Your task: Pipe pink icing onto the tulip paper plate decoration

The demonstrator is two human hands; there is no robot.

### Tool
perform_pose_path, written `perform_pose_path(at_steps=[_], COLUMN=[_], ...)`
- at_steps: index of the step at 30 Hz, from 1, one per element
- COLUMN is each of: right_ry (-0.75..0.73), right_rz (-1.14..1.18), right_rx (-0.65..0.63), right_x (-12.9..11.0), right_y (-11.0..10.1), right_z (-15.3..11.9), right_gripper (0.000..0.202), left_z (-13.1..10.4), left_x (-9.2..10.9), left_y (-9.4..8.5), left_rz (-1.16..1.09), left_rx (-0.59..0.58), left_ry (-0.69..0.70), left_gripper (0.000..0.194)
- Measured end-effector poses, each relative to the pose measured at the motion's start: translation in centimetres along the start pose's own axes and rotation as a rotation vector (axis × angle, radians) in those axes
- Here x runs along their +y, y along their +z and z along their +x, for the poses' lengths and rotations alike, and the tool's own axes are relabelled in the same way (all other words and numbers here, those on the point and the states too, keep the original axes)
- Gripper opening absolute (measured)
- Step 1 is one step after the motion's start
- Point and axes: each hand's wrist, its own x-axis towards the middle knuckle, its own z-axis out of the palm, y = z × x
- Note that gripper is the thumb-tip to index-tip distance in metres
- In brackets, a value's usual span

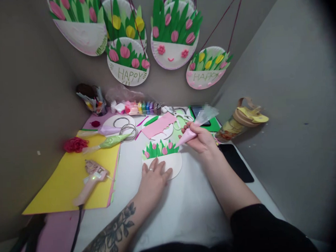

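Note:
A white paper plate craft [175, 165] with green paper grass and pink tulips lies on the white table. My left hand [155, 172] rests on its lower white part, fingers spread and holding nothing. Above the plate's right side, my right hand [198, 137] is wrapped round a piping bag of pink filling [187, 135]. The bag's tip points down and left, close to the right end of the grass. Its clear upper end sticks out past my fingers. Behind the plate lies a pink paper piece [159, 125].
A glue gun [90, 182] lies on yellow paper [56, 181] at left, its cord running forward. Green [110, 141] and lilac [109, 130] piping bags lie behind it. White scissors [181, 116], a black phone [237, 163] and a lidded jar [234, 123] are at right. Finished plates [176, 54] hang above.

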Motion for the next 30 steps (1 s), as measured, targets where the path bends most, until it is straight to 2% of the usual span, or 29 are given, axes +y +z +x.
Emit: perform_pose_path(at_steps=[2, 5, 10, 13, 16, 18, 20, 25, 30], right_ry=[-0.005, -0.036, 0.013, 0.036, 0.048, 0.047, 0.046, 0.043, 0.146], right_rz=[0.049, 0.133, 0.22, 0.189, 0.041, -0.073, -0.164, -0.52, -0.832], right_rx=[-0.009, -0.008, 0.086, 0.061, -0.04, -0.099, -0.119, -0.121, -0.085], right_x=[-0.1, -0.5, -0.7, -1.0, -1.7, -2.1, -2.5, -2.6, -2.3], right_y=[0.0, 0.1, 0.5, 0.6, 0.3, -0.1, -0.6, -2.0, -3.5], right_z=[0.0, 0.2, 0.2, -0.3, -0.7, -0.8, -0.8, -0.4, -0.3], right_gripper=[0.015, 0.032, 0.047, 0.049, 0.046, 0.043, 0.041, 0.034, 0.033], left_z=[0.2, 0.8, 1.3, 1.1, 1.0, 1.1, 1.2, 1.4, 1.1], left_x=[-0.3, -0.5, -0.7, -0.9, -1.6, -2.4, -3.3, -4.5, -4.5], left_y=[0.1, 0.4, 1.1, 1.0, 0.3, -0.3, -0.8, -1.3, -1.6], left_rz=[0.002, -0.02, -0.059, -0.133, -0.247, -0.317, -0.357, -0.317, -0.25], left_rx=[-0.003, 0.016, 0.103, 0.19, 0.324, 0.401, 0.427, 0.303, 0.251], left_ry=[-0.027, -0.011, 0.042, 0.05, -0.034, -0.153, -0.274, -0.434, -0.504], left_gripper=[0.04, 0.037, 0.035, 0.033, 0.028, 0.03, 0.034, 0.054, 0.058])
